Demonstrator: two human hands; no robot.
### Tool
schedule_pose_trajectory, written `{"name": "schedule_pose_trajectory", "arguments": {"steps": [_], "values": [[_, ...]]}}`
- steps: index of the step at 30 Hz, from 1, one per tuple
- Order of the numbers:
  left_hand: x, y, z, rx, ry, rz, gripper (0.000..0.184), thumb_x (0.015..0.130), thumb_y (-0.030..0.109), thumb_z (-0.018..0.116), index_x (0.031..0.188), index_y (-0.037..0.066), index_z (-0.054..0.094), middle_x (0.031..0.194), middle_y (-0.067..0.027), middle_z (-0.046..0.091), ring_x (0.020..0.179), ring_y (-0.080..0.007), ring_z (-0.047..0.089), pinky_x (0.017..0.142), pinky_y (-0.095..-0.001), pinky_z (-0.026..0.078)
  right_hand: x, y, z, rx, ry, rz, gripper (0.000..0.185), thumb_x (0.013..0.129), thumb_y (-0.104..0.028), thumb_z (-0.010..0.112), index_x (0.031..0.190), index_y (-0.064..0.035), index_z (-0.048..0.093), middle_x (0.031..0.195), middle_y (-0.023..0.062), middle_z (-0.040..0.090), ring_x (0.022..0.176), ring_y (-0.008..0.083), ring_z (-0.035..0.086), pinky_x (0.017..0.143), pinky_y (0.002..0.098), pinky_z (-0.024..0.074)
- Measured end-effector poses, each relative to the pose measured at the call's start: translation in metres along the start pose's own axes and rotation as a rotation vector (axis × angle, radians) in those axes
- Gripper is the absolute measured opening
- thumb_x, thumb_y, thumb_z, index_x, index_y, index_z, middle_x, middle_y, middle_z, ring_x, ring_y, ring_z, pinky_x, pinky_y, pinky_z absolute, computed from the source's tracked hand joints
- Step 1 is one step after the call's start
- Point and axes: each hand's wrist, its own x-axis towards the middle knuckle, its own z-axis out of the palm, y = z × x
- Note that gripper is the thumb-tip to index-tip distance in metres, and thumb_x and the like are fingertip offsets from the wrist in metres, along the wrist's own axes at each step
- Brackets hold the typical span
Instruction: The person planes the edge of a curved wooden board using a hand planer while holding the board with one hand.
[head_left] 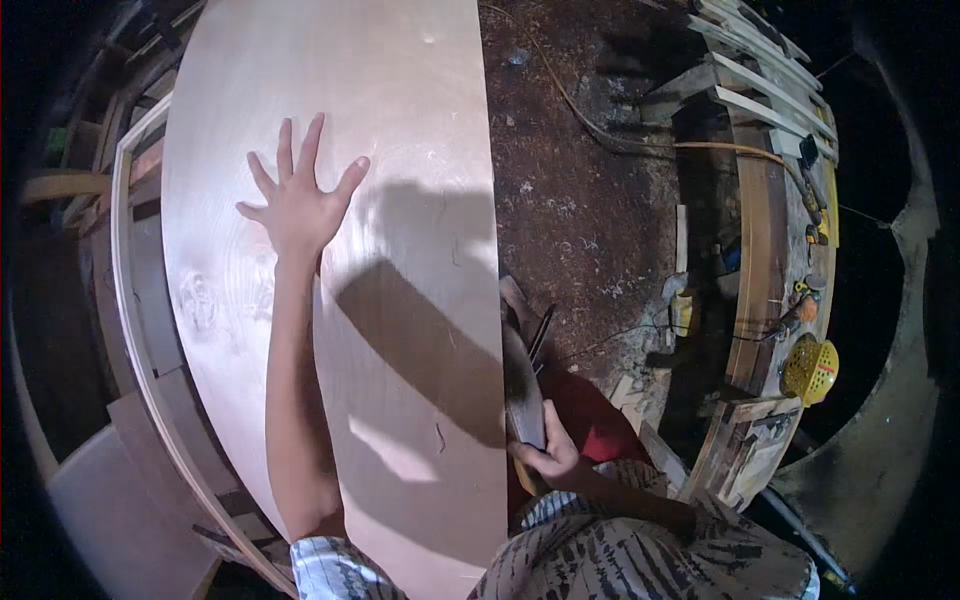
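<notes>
A large sheet of pale plywood (420, 120) lies before me, with dark shadows across its right half. My left hand (305, 205) rests flat on it, fingers spread, holding nothing. By the sheet's right edge, near my body, my right hand (555, 448) is closed around a long, grey, flat-sided tool (522, 385). This tool stands along the edge and points away from me; its exact kind does not show clearly. A thin dark piece (543, 335) sticks up beside it. The tool's underside and part of my grip are hidden.
A brown, stained floor (580, 200) spreads to the right, crossed by an orange hose (720, 146). Farther right, a wooden bench (755, 290) carries tools, pale wood strips (765, 85) and a yellow hard hat (808, 370). A pale wooden frame (128, 270) stands left of the sheet.
</notes>
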Motion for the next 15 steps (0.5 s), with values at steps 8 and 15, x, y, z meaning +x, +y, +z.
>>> {"name": "schedule_pose_trajectory", "arguments": {"steps": [8,15], "values": [[0.004,0.001,-0.004,-0.004,-0.025,-0.017,0.088,0.078,0.082,0.062,0.154,0.046,0.04,0.17,0.0009,0.024,0.154,-0.0519,0.007,0.106,-0.0895,0.006,0.224,-0.174,-0.052,-0.142,0.322,-0.16,0.113,0.095,-0.042,0.07,0.161,0.0011,-0.01,0.166,0.0303,0.015,0.153,0.0385,0.026,0.125,0.0527,0.0253],[0.002,-0.002,0.003,0.015,0.001,0.0,0.088,0.08,0.085,0.057,0.156,0.045,0.037,0.171,0.0009,0.021,0.154,-0.0513,0.009,0.105,-0.09,0.007,0.371,-0.289,-0.118,-0.39,0.422,-0.608,0.088,0.089,-0.042,0.074,0.154,-0.0033,0.029,0.15,0.0258,0.048,0.137,0.0332,0.051,0.116,0.0459,0.0395]]}}
